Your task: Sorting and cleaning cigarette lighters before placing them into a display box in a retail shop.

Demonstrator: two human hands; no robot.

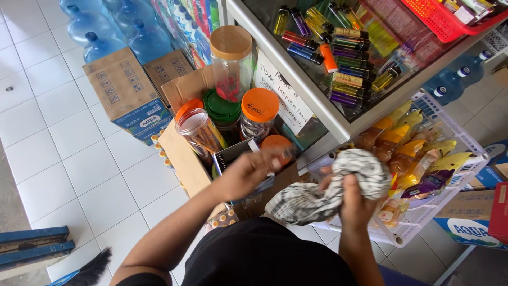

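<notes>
Black fabric of the person's top fills the lower centre of the frame, both forearms reaching up from it. Right hand (355,204), lower right of centre: fingers closed around a bunched black-and-white patterned cloth (323,193), which bulges above and to the left of the fist. Left hand (248,172), centre: fingers curled over the edge of an open cardboard box (182,159), touching a small dark-edged card or packet (235,153) standing in it; whether it pinches this item cannot be told, as the fingertips are blurred.

Contents of the box, just above the left hand: clear jar with orange lid (259,114); second orange-lidded jar lying tilted (197,127); green-lidded jar (221,108) between them; tall clear jar with tan lid (231,61) behind, holding something red.

White wire basket (450,185), right of the cloth: packed with yellow and orange sachets (407,143).

Glass-topped display case (328,114), upper centre to upper right: rows of coloured lighters (344,58) under the glass; a handwritten paper notice (283,90) taped to its side; red plastic basket (439,18) on top at the upper right.

Floor, white tile (58,148): sealed cardboard cartons (124,90) at upper left; blue water jugs (127,29) beyond them at the top edge; further blue jugs (455,79) at far right; a dark brush (90,270) at lower left.
</notes>
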